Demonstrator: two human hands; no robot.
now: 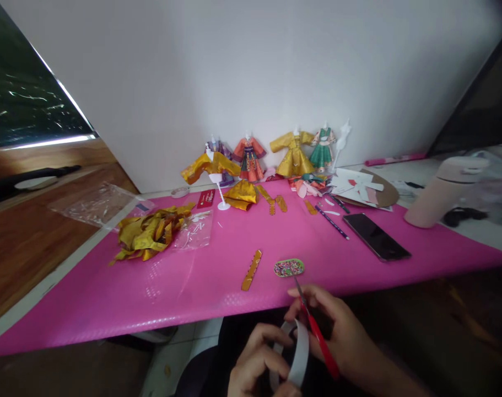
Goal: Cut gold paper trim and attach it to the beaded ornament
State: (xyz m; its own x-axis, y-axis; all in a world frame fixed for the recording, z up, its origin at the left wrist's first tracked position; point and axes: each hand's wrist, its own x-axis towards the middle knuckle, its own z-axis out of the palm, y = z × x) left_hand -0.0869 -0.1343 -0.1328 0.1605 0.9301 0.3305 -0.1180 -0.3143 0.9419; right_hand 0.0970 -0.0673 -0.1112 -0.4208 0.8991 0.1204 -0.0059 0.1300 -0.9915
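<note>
My left hand (257,355) is closed around a roll of whitish tape (302,353) in front of the table's near edge. Red-handled scissors (319,339) are in my right hand (345,328), their narrow metal blades pointing up and away from me. My right fingertips are close to the upper edge of the tape roll. Just beyond the scissors' tip lies a small oval case (289,268) with a multicoloured speckled surface. To its left is a flat golden strip (251,270) of fabric or paper.
On the pink mat (122,309) lie crumpled golden material (151,231), a dark phone (377,237) and a pencil (332,223). Miniature outfits on stands, including a yellow dress (295,154), line the white back panel. A pale pink bottle (438,193) stands at right.
</note>
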